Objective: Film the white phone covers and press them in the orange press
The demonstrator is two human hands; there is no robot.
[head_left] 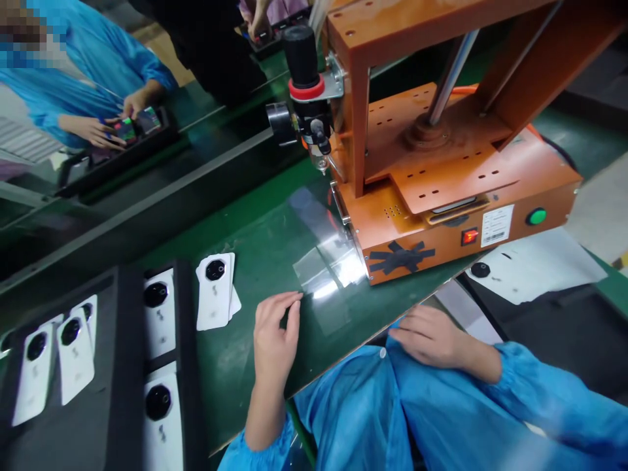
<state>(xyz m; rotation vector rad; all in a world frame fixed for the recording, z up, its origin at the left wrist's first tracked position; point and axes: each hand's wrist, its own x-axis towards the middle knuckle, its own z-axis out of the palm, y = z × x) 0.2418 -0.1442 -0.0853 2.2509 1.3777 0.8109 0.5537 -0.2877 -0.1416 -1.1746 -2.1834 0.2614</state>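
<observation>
My left hand (275, 337) is over the green table top, its thumb and forefinger tips brought together in a pinch. Whatever is between them, if anything, is too small to make out. To its left lie white phone back covers (214, 291), stacked slightly askew, with a round black camera area on the upper one. My right hand (432, 337) rests on the blue smock (363, 399) at the table's front edge, fingers loosely extended and no object visible in it. Clear film sheets (326, 278) lie on the table beyond my left hand.
An orange press machine (402, 242) with a lit red switch and green button stands at the back right. Black trays (130, 366) with white covers are at left. Another white cover (510, 271) lies at right on a black tray. A co-worker's hands (98, 131) work across the bench.
</observation>
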